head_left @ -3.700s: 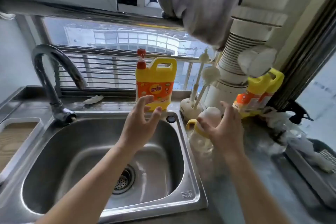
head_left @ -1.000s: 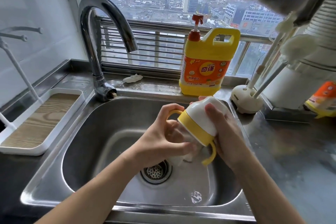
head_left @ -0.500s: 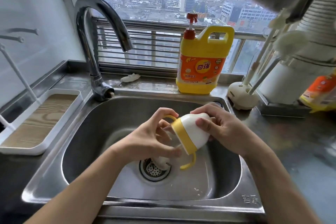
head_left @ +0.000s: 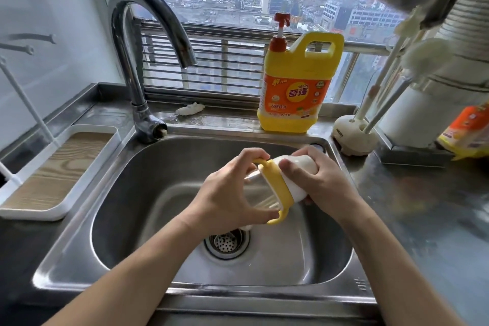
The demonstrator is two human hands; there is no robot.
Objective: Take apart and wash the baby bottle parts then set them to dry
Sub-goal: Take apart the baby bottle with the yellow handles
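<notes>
Over the steel sink [head_left: 111, 219] I hold a baby bottle on its side. Its clear body [head_left: 260, 190] lies in my left hand [head_left: 232, 193], whose fingers and thumb curl round it. A yellow collar with two handles [head_left: 277, 182] rings the neck. My right hand [head_left: 322, 182] grips the white cap [head_left: 296, 182] at the bottle's right end. The bottle's base is hidden behind my left palm.
A curved faucet [head_left: 137, 61] stands at the sink's back left. A yellow detergent jug [head_left: 293, 92] sits on the ledge behind, with a bottle-brush stand [head_left: 354, 137] to its right. A white drying tray with a wooden base [head_left: 53, 172] lies left. The drain strainer [head_left: 227, 242] is below my hands.
I picked the bottle up from the counter and brought it over the sink. Since half a second ago it has tipped flatter, and my right hand has shifted its grip on the cap.
</notes>
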